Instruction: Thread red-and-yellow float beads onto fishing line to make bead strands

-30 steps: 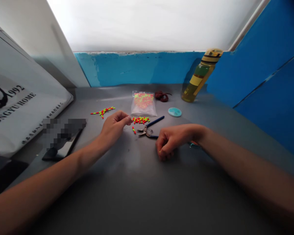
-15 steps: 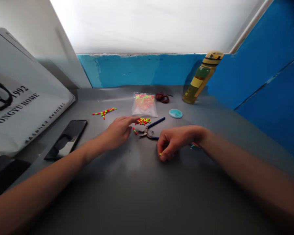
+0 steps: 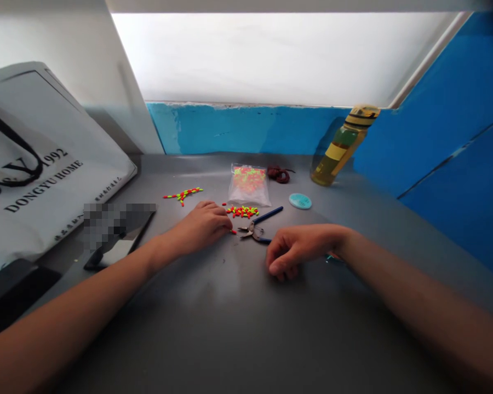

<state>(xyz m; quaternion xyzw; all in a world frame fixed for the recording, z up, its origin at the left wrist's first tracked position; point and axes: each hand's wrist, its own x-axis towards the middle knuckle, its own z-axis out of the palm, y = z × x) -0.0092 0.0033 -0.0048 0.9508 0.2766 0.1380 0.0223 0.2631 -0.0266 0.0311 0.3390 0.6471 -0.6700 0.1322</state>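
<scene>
My left hand (image 3: 203,225) rests on the grey table (image 3: 230,306), fingers curled and pinching at a small red and green bead (image 3: 232,231) beside the loose bead pile (image 3: 242,211). My right hand (image 3: 291,250) lies on the table with fingers curled in, thumb pressed to them; what it holds is hidden. Blue-handled pliers (image 3: 257,227) lie between the two hands. A clear bag of beads (image 3: 249,184) sits just beyond the pile.
A second row of beads (image 3: 183,193) lies far left. A white printed tote bag (image 3: 45,175) and a dark phone (image 3: 119,235) sit at the left. A round teal spool (image 3: 300,201), dark red cord (image 3: 279,174) and yellow bottle (image 3: 343,146) stand at the back.
My left hand dropped from a raised pinch to the table and closed down by the bead pile. My right hand stayed put. The camera tilted upward a little.
</scene>
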